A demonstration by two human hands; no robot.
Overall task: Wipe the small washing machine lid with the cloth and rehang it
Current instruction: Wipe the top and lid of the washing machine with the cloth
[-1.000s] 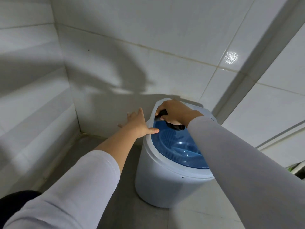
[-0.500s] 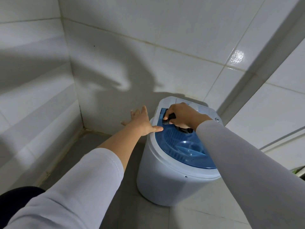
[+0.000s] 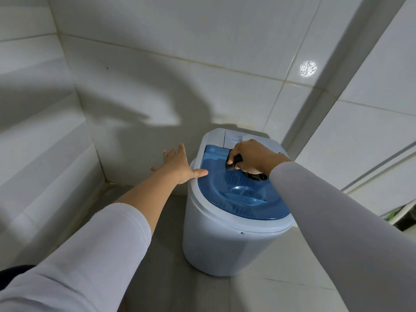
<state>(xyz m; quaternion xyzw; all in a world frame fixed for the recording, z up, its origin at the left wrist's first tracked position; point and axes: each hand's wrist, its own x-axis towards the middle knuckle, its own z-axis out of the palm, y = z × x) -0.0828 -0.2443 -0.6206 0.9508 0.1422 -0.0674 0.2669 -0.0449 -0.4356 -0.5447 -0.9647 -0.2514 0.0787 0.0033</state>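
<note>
A small white washing machine point(image 3: 222, 246) stands on the floor in a tiled corner, with a translucent blue lid point(image 3: 238, 194) on top. My right hand point(image 3: 252, 157) is closed around a dark cloth point(image 3: 234, 163) and presses it on the far part of the lid, just below the white control panel point(image 3: 238, 137). Most of the cloth is hidden under the hand. My left hand point(image 3: 180, 164) is open with fingers spread, its thumb resting on the machine's left rim.
White tiled walls point(image 3: 157, 86) close in behind and to the left of the machine. A grey floor point(image 3: 166, 244) runs between the left wall and the machine. At the far right edge is a dark gap with something green point(image 3: 396, 215).
My right hand has slid the cloth rightward along the lid's far edge, uncovering the far left corner. The left hand stays on the rim. The camera has shifted slightly.
</note>
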